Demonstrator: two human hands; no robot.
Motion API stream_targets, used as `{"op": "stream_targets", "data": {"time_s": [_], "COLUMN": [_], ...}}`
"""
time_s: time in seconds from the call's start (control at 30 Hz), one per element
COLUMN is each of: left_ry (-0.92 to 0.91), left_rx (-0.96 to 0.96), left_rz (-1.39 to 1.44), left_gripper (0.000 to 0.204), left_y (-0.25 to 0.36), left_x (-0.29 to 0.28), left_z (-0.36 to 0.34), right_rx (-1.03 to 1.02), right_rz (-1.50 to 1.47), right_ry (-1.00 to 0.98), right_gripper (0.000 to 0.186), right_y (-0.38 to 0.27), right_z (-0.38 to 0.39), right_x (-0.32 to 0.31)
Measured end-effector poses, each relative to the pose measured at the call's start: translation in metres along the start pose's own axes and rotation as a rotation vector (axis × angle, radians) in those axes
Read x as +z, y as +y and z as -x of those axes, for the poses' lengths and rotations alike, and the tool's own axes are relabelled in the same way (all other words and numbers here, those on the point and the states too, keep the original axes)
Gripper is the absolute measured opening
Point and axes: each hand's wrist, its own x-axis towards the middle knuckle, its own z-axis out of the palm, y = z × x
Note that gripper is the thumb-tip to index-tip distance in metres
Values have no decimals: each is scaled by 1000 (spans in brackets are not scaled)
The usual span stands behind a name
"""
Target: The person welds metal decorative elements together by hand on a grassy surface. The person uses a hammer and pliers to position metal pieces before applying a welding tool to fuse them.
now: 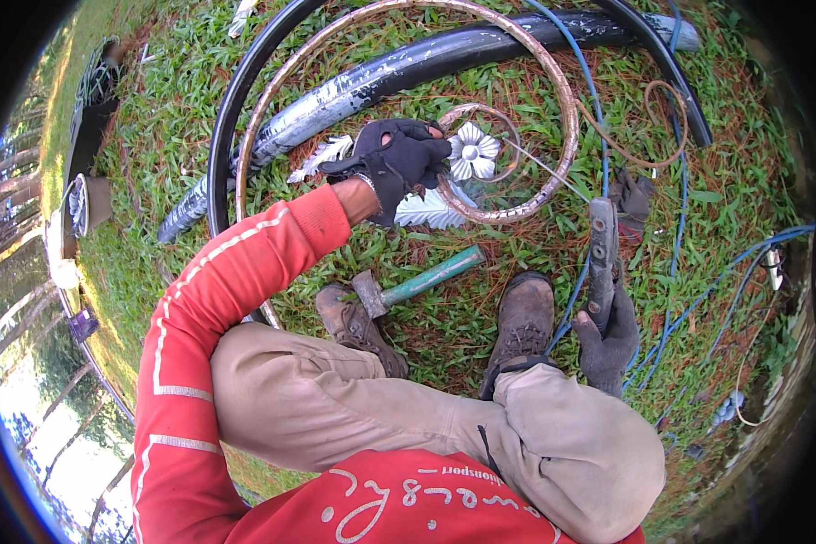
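Note:
My left hand (pixel 392 163), in a black glove with fingertips bare, is closed around the left side of a coppery metal scroll's (pixel 558 186) inner curl. Right beside it sits a silver metal flower (pixel 473 152) within the curl. Silver metal leaves lie around that hand, one leaf (pixel 431 210) below and another leaf (pixel 322 158) to its left. In a grey glove, my right hand (pixel 613 340) grips a worn welding electrode holder (pixel 601 258). A thin welding rod (pixel 548 170) runs from its jaws to the flower's right edge. Faint haze hangs below the flower.
A hammer (pixel 426 281) with a green handle lies by my left boot (pixel 358 326). A black scuffed pipe (pixel 399 77) and a curved black bar (pixel 219 163) lie beyond. Blue cable (pixel 680 190) trails on the right, near a dark crumpled glove or cloth (pixel 633 199). Grass covers the ground.

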Motion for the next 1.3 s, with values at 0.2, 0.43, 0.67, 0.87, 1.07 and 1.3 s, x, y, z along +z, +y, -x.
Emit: {"op": "stream_targets", "data": {"time_s": [0.2, 0.43, 0.67, 0.87, 1.07, 1.3], "left_ry": [-10, -59, -80, -71, -120, -51], "left_rx": [-30, -30, -6, 20, -22, 1], "left_rz": [24, 19, -28, -5, 116, 151], "left_gripper": [17, 19, 23, 27, 26, 27], "left_y": [6, 9, 7, 2, -2, -1], "left_x": [-3, -7, -8, 4, -4, 3], "left_z": [6, 8, 12, 17, 5, 9], "right_rx": [57, 50, -1, 20, 11, 38], "right_rz": [-29, -36, 4, -32, -3, -23], "right_ry": [33, 25, 35, 38, 40, 32], "right_gripper": [72, 72, 65, 65, 66, 69], "right_y": [-7, -8, -12, -11, -10, -6], "right_z": [1, 1, -3, -3, -5, -4], "right_x": [0, 1, 3, 3, 3, -1]}}
